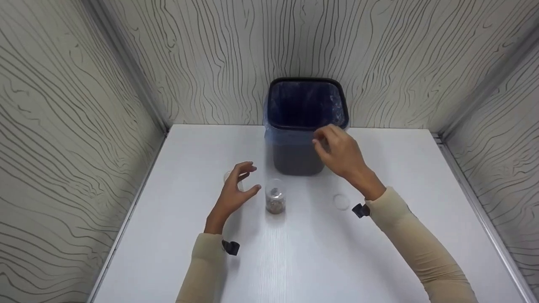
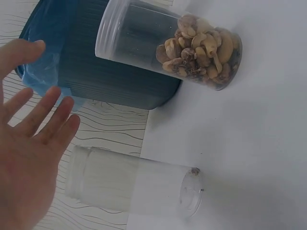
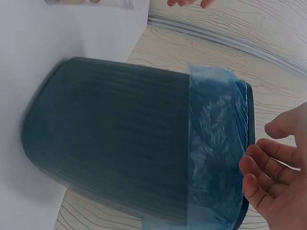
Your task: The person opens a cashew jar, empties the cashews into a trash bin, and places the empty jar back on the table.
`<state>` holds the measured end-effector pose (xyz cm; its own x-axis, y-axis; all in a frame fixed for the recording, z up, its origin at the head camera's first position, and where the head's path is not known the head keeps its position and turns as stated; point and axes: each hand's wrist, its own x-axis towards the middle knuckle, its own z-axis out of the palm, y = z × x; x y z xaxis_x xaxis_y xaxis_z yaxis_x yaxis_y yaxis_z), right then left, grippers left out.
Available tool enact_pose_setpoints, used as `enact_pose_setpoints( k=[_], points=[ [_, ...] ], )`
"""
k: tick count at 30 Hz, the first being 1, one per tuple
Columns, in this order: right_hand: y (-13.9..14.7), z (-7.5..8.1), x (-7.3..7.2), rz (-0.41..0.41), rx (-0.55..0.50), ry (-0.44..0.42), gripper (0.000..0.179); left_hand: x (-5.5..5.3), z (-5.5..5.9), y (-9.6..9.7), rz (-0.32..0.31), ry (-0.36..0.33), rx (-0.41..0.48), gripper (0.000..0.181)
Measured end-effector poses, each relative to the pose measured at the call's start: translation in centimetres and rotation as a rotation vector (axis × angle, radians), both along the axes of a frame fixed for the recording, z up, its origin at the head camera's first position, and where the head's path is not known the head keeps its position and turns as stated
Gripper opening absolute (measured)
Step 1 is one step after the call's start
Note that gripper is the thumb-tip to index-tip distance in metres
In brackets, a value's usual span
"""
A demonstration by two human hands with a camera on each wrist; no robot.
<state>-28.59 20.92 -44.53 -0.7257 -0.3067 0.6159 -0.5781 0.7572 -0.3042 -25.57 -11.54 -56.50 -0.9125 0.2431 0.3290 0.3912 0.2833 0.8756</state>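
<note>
A clear jar point(image 1: 275, 201) of brownish nuts point(image 2: 204, 52) stands upright on the table. My left hand point(image 1: 233, 193) hovers just left of it, thumb and fingers spread, holding nothing. A second clear jar point(image 2: 134, 184), with only dark specks at its base, stands behind that hand and is mostly hidden by it in the head view. My right hand point(image 1: 340, 153) is at the front rim of the waste bin point(image 1: 299, 158), fingers loosely bent. Nothing shows between them. In the right wrist view its fingertips point(image 3: 247, 165) overlap the blue bin liner point(image 3: 216, 143).
A clear round lid point(image 1: 341, 202) lies on the white table point(image 1: 303, 252), right of the nut jar. The bin stands at the table's back edge, against the wood-patterned back wall point(image 1: 219, 63). Similar panels rise on both sides.
</note>
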Motion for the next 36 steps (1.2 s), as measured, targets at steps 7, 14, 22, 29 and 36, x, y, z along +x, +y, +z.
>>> enact_pose_setpoints(
  k=[7, 14, 22, 29, 36],
  points=[
    [-1.4, -1.7, 1.0, 0.049, 0.025, -0.034, 0.012, 0.4, -0.8, 0.5, -0.016, -0.037, 0.004, 0.070],
    [-2.7, -3.1, 1.7, 0.076, 0.054, -0.081, 0.013, 0.8, -1.7, 1.2, -0.023, -0.078, -0.014, 0.076],
    [-3.9, -4.7, 2.1, 0.111, 0.063, -0.126, 0.016, 0.9, -2.9, 1.6, -0.028, -0.102, 0.005, 0.079],
    [-5.0, -5.6, 2.5, 0.136, 0.092, -0.155, 0.019, 0.8, -3.8, 1.9, -0.034, -0.135, 0.017, 0.082],
    [-6.0, -6.5, 2.8, 0.154, 0.118, -0.204, 0.024, 0.8, -4.9, 2.3, -0.041, -0.161, 0.002, 0.086]
  ],
)
